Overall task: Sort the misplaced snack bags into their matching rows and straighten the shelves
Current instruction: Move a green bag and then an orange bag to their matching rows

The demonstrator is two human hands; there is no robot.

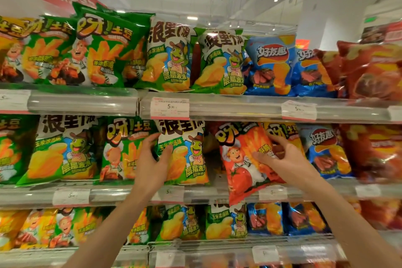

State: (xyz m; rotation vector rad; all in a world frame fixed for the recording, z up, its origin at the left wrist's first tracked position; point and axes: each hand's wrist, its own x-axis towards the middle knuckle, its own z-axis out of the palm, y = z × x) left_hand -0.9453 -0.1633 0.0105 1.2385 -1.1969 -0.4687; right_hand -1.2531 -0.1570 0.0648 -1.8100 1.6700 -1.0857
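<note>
Both hands are up at the middle shelf (217, 194) of a snack display. The left hand (152, 154) grips the left edge of a green-and-white turtle bag (187, 154) that stands upright on that shelf, fingers curled behind the edge and the thumb pressed on its front face, so the bag lies to the right of the palm. Just left of it stands a green fries bag (121, 150), touching the back of the left hand.

The right hand (280, 156) pinches a red tomato fries bag (241, 165), thumb on the front and fingers curled over its upper right edge. This bag is tilted, its top leaning left, and its lower corner hangs down over the shelf's front rail; most of the bag lies left of and below the hand. Behind the fingers stands an orange fries bag (282, 132), and further right a blue chip bag (326, 150).

The shelf above (239, 107) holds green fries bags at the left, two turtle bags in the middle, then blue and red bags
</note>
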